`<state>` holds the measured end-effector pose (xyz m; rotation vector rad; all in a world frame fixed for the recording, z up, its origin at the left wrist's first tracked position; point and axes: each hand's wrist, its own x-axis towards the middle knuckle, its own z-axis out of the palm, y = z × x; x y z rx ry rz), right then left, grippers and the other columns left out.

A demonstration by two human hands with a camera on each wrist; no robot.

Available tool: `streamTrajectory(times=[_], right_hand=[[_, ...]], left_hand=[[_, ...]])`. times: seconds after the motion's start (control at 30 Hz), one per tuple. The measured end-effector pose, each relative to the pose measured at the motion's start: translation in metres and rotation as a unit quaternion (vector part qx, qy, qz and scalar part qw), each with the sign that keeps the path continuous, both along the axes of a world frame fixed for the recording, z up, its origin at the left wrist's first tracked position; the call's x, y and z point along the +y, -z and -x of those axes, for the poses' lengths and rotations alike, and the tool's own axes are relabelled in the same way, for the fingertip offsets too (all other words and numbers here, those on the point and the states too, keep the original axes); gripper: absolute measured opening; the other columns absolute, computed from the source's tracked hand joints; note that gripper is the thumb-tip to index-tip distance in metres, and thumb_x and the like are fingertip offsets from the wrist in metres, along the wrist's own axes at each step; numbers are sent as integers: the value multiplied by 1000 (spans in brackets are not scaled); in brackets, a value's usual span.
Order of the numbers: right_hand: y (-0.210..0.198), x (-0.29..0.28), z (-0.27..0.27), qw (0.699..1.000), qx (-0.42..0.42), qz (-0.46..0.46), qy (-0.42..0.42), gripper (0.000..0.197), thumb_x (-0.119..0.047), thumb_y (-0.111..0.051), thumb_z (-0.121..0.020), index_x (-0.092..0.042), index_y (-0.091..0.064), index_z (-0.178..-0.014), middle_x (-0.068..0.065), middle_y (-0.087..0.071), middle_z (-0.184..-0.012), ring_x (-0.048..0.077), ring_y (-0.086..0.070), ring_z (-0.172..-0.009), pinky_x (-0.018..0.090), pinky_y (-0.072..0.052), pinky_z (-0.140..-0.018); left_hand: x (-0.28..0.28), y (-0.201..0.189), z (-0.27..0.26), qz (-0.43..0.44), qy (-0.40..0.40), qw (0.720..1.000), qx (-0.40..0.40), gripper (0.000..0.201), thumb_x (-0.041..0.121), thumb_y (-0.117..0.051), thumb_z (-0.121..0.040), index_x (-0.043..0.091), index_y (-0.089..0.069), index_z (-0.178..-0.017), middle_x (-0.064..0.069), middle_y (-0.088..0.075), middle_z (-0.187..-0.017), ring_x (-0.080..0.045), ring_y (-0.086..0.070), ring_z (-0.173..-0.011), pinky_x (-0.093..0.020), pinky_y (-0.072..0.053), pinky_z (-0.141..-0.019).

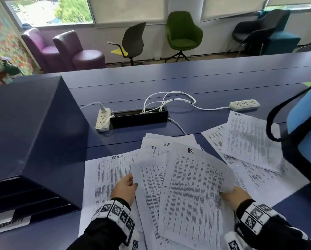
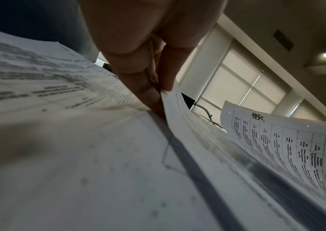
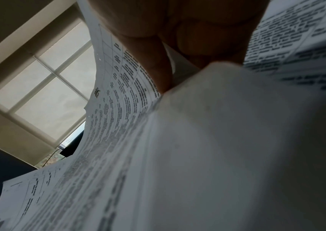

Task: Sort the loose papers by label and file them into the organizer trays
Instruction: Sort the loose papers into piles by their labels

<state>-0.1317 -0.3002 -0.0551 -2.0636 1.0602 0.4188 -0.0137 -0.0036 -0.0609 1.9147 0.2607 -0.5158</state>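
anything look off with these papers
Yes. The top sheet, pinched by the right hand, has its handwritten label overwritten or scribbled, unlike the clean H.R. and I.T. labels nearby. The pile itself lies fanned and askew.

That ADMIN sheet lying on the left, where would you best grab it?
I'd pinch the ADMIN sheet at its bare left edge, coming from the left: its right side lies tucked under other papers and the left hand, so pulling there would probably drag them.
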Motion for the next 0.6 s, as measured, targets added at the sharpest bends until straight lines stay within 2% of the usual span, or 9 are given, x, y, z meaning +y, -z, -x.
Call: streamTrajectory(times=[0.1,0.2,0.27,0.33,0.4,0.47,0.53,0.6], right_hand=[[-2,0,1,1000,-6,-8,7,13,-18,-55,-89,-15,-56,-76,10,-60,-85,25,-56,-81,27,-40,-69],[-3,1,3,1000,-14,-12,6,10,-22,-60,-88,-13,-55,-89,7,-59,-87,23,-55,-79,26,-39,-71],[-3,2,5,999,-24,-22,12,16,-24,-64,-86,-12,-57,-91,5,-60,-84,20,-55,-73,26,-40,-64],[-2,4,7,999,-35,-37,18,17,-24,-67,-83,-11,-59,-92,0,-61,-77,18,-58,-70,24,-41,-59],[-1,6,8,998,-40,-45,19,16,-23,-69,-82,-12,-60,-89,-1,-62,-76,20,-60,-72,25,-43,-62],[0,8,7,998,-47,-48,21,16,-21,-70,-81,-12,-59,-88,1,-62,-78,19,-58,-69,23,-41,-58],[1,9,7,998,-43,-47,19,17,-23,-71,-80,-13,-58,-86,0,-61,-77,16,-57,-67,22,-40,-56],[2,10,8,998,-34,-49,11,18,-24,-71,-80,-14,-58,-87,1,-63,-80,16,-58,-68,22,-41,-56]], left_hand=[[-1,3,2,-2,1,1000,5,32,-3,-55,-89,29,-60,-89,-1,-71,-92,-25,-68,-87,-47,-54,-86],[-2,6,4,-15,26,1000,-2,32,0,-56,-89,31,-65,-91,1,-72,-90,-24,-69,-86,-46,-55,-84],[-5,5,7,-35,60,998,-5,32,4,-55,-91,34,-64,-89,3,-72,-88,-21,-69,-82,-43,-57,-80],[-12,5,9,-89,102,990,-34,28,8,-53,-93,34,-63,-90,5,-68,-90,-17,-65,-81,-36,-56,-78],[-19,4,9,-182,133,971,-84,22,12,-53,-92,25,-66,-104,4,-58,-108,-16,-56,-98,-31,-51,-90],[-21,4,8,-234,121,960,-91,26,18,-56,-92,20,-64,-117,3,-46,-120,-18,-44,-115,-31,-42,-102],[-22,2,6,-226,95,968,-59,27,21,-59,-90,22,-66,-116,3,-43,-115,-19,-42,-117,-30,-39,-100],[-22,2,3,-218,88,971,-41,30,15,-56,-87,26,-67,-113,2,-45,-115,-23,-48,-112,-30,-44,-94]])
